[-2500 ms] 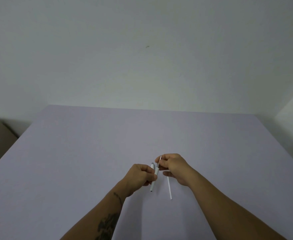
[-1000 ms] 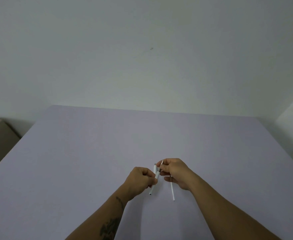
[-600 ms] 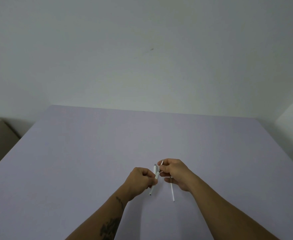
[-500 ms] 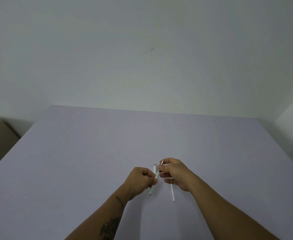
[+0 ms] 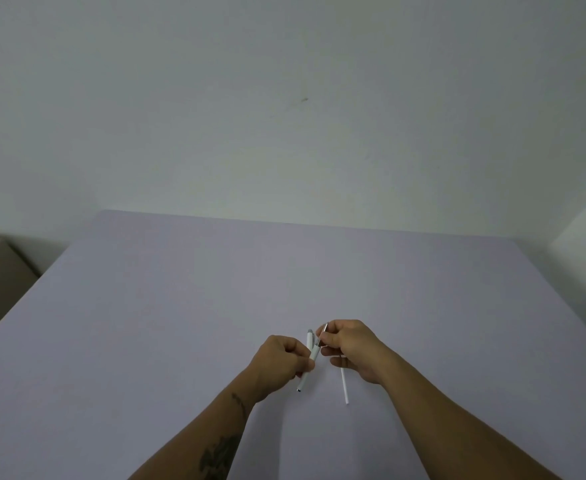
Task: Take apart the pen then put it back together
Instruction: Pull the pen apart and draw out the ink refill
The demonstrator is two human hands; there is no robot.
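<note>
White plastic pen barrel stays pinched in the left hand; the right hand, at 3 o'clock, still grips the thin white refill. Little changed, so reassembly waits.

One view only — a wide-angle camera worn on the head, looking forward and down across the table toward the wall beyond, with both forearms reaching in from the bottom edge.
</note>
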